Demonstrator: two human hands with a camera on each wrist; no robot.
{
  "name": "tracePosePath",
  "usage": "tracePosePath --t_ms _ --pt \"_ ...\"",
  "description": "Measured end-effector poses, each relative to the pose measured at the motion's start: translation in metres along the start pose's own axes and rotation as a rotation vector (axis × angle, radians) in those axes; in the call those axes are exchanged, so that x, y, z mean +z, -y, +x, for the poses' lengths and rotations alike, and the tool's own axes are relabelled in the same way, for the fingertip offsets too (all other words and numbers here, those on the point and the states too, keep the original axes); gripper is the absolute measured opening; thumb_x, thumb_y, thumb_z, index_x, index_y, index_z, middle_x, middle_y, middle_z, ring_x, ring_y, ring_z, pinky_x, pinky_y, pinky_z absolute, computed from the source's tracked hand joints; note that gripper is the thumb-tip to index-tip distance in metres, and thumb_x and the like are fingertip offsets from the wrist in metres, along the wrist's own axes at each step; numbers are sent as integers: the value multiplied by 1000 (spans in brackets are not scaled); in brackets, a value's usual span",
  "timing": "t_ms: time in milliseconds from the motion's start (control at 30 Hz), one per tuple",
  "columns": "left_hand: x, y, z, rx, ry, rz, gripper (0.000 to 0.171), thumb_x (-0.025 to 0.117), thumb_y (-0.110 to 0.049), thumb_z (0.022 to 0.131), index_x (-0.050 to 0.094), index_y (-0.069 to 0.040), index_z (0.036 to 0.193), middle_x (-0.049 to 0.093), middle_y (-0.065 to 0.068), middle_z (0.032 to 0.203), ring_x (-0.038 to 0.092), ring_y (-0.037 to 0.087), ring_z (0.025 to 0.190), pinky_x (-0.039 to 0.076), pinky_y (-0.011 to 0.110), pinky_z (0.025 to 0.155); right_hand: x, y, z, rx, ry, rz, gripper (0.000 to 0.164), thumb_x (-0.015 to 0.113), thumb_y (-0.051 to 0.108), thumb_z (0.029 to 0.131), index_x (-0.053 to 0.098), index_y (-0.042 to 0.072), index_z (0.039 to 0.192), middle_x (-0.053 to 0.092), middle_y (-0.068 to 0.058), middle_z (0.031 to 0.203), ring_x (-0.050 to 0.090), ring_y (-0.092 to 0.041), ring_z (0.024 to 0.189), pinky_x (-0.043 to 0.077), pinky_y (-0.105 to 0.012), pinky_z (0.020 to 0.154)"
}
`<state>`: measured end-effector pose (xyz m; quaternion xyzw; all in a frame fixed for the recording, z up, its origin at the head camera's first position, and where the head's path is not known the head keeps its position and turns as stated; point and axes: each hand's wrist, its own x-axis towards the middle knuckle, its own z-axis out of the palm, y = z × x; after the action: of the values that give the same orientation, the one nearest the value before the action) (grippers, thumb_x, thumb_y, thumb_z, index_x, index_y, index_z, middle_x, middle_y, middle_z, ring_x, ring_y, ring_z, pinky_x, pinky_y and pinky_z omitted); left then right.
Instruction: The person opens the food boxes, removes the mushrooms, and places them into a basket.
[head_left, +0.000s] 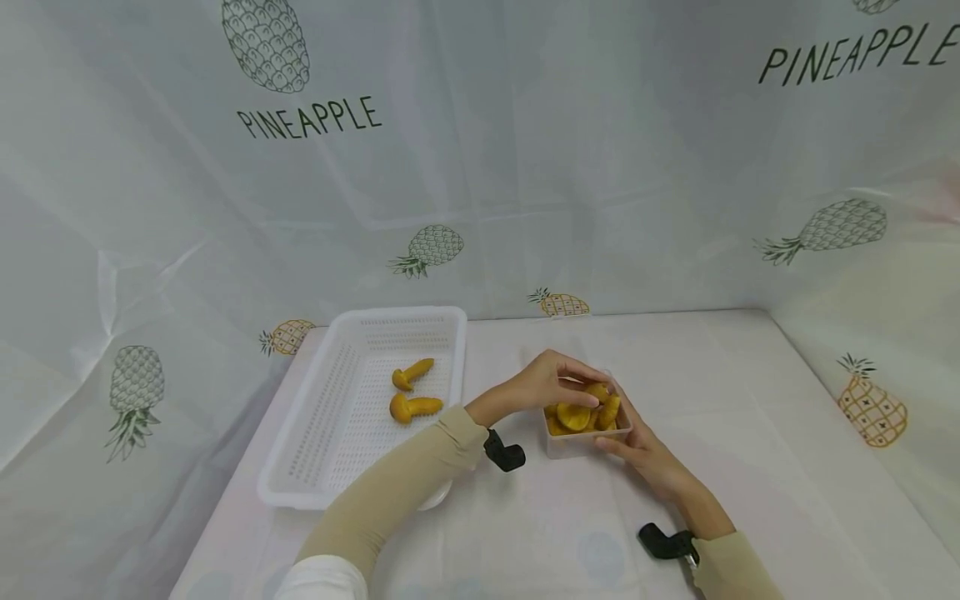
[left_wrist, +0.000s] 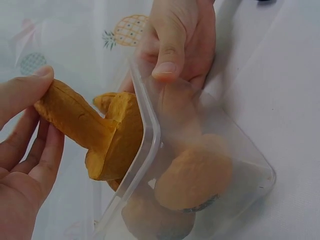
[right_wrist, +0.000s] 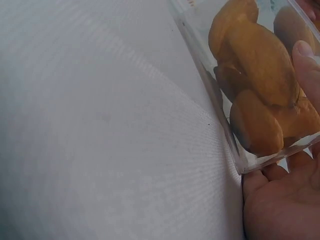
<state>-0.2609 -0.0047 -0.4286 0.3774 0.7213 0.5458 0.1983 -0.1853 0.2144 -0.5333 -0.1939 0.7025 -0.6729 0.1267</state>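
A small clear plastic box (head_left: 572, 447) stands on the table, filled with yellow-brown mushrooms (head_left: 573, 417). My right hand (head_left: 651, 454) grips the box from its right side, thumb on the near wall. From above, my left hand (head_left: 546, 384) reaches over the box opening. In the left wrist view its thumb and fingers pinch a mushroom (left_wrist: 75, 114) by the stem, with the cap down at the box rim. Through the box wall in the right wrist view, several more mushrooms (right_wrist: 262, 62) lie piled together. The far fingers of my right hand are partly hidden in the head view.
On the left stands a white perforated basket (head_left: 300, 498) with two mushrooms inside, one (head_left: 412, 374) behind the other (head_left: 415, 408). My left forearm passes over its near right corner. A pineapple-print sheet (head_left: 510, 183) hangs behind the white-covered table (head_left: 750, 400).
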Motion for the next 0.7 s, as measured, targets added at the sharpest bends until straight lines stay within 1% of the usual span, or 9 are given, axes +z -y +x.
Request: tracePosePath --t_ms 67,133,167,233,267,333,433,533,700 --pt "-2 -1 -1 -1 -6 -1 35 75 4 86 68 7 120 67 17 123 65 7 108 54 25 89 0 1 0 5 -5 -8 94 58 4 101 -7 36 160 -17 -7 165 -13 -38 148 24 -22 112" --pt "-4 -2 -2 -5 -15 -3 36 76 4 85 68 7 120 67 16 123 66 8 108 54 25 89 0 1 0 7 -11 -22 93 58 5 101 -7 36 160 -18 -9 165 -14 -38 147 16 -40 118" --pt "-6 -2 -3 -7 -19 -1 36 76 4 85 68 6 120 67 15 124 66 8 107 55 26 89 0 1 0 11 -14 -27 93 58 6 101 -7 36 160 -18 -10 164 -16 -38 147 10 -49 119" --pt "-9 -4 -5 -10 -29 9 37 77 2 85 69 5 121 68 13 123 66 8 107 55 26 89 1 1 0 18 -22 -27 93 59 6 101 -7 35 160 -18 -11 164 -17 -38 147 1 -66 112" --pt "-11 -4 -6 -12 -33 12 37 77 2 85 69 5 121 69 12 123 66 8 107 55 26 89 1 1 1 19 -26 -30 93 59 6 100 -7 34 160 -18 -13 164 -17 -39 147 -1 -70 111" --pt "-16 -6 -9 -20 -44 6 37 77 1 86 69 4 121 69 11 123 66 9 107 54 26 90 1 2 1 28 -31 -35 93 59 7 101 -7 32 160 -17 -14 164 -17 -40 147 -1 -72 109" --pt "-26 -6 -14 -22 -66 0 37 77 -1 86 69 3 122 69 10 123 65 11 109 54 27 91 2 3 1 34 -36 -40 92 59 7 101 -7 30 160 -16 -15 164 -16 -41 147 1 -72 110" --pt "-36 -7 -20 -21 -93 -7 36 76 -2 87 69 2 123 69 10 124 65 12 110 54 29 92 3 4 0 47 -40 -39 92 59 8 101 -7 30 160 -17 -15 164 -17 -40 147 -1 -70 111" --pt "-54 -13 -36 -29 -135 21 38 76 -4 88 68 0 125 69 8 122 64 14 110 53 30 93 3 3 -1 59 -46 -38 93 61 9 100 -7 30 161 -17 -14 164 -20 -38 147 -5 -69 111"
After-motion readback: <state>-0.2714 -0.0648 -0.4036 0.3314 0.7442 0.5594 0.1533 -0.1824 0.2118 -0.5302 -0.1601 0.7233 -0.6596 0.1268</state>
